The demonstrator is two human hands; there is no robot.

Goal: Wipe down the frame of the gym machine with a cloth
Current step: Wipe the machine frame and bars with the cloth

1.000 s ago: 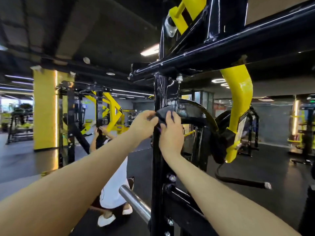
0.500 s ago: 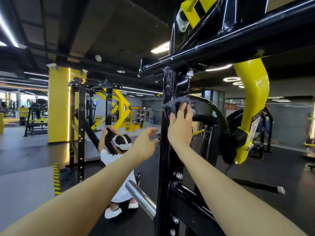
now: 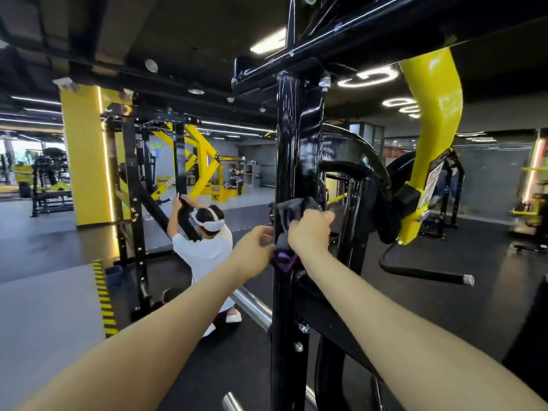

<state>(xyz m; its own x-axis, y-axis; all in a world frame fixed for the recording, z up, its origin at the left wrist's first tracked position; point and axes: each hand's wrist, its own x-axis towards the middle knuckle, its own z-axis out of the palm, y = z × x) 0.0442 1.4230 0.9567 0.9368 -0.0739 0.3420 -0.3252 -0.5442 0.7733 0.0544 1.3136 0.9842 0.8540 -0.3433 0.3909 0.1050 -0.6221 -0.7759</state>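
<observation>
While the black upright post (image 3: 289, 161) of the gym machine frame fills the middle of the head view, a dark grey cloth (image 3: 292, 210) with a purple edge is pressed against its front face, roughly at mid-height. The cloth is gripped by the right hand (image 3: 310, 231), whose fingers are curled over it and around the post's right edge; a bunched purple tail of the cloth hangs just below that hand. The left hand (image 3: 253, 253) is held just beside the post on its left side, fingers loosely curled, with its fingertips near or touching the hanging tail; whether anything is actually pinched there cannot be told. Both forearms are stretched forward from the bottom of the view, and the hands are close together, with the post between them.

A black crossbeam (image 3: 385, 31) is joined to the top of the post, and a yellow curved arm (image 3: 436, 120) hangs to the right. A chrome bar (image 3: 252, 307) is seen low, behind the post. Further back on the left, a person in a white shirt (image 3: 204, 247) is seen reaching up at another black and yellow machine (image 3: 189, 155), beside a yellow pillar (image 3: 83, 155).
</observation>
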